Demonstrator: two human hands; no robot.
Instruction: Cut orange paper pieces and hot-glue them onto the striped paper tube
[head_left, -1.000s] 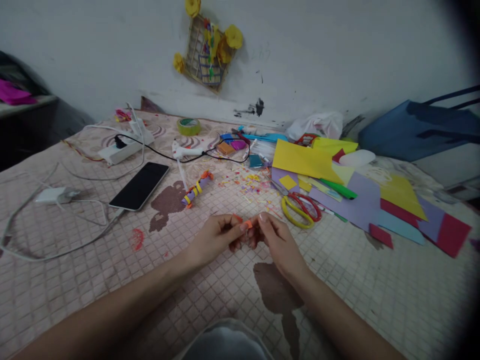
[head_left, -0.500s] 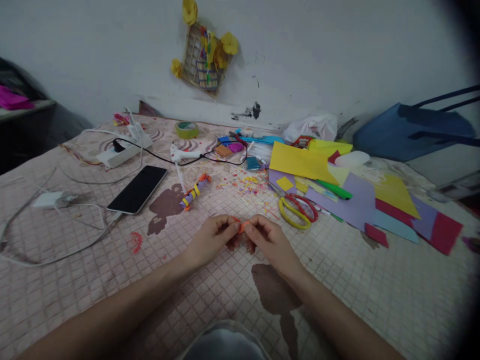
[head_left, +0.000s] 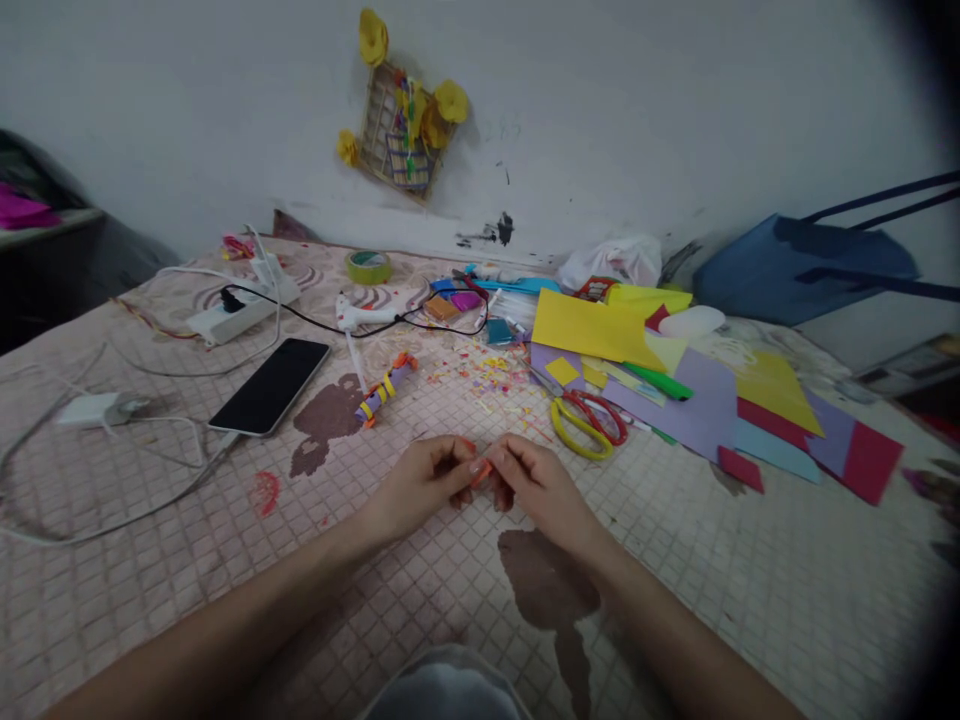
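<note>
My left hand (head_left: pixel 427 482) and my right hand (head_left: pixel 534 485) meet at the middle of the patterned cloth. Between their fingertips they pinch a small orange strip (head_left: pixel 481 472), partly hidden by the fingers; I cannot tell if it is paper or foam. Beyond my left hand lies a purple roll (head_left: pixel 386 390) banded with yellow and tipped with orange pieces. A white glue gun (head_left: pixel 364 316) stands behind that roll. Scissors (head_left: pixel 589 425) with yellow and red handles rest on the cloth beyond my right hand.
A phone (head_left: pixel 271 385) on a cable lies at left, near a white power strip (head_left: pixel 244 310). Coloured sheets (head_left: pixel 701 400) spread over the right side. Paper scraps (head_left: pixel 491 375) and green tape (head_left: pixel 368 267) lie farther back. A blue bag (head_left: pixel 810 265) is at right.
Both hands stay together on the orange strip, and the fingers have shifted a little so that it sits more slanted. The whole view has tilted slightly upward and to the right.
</note>
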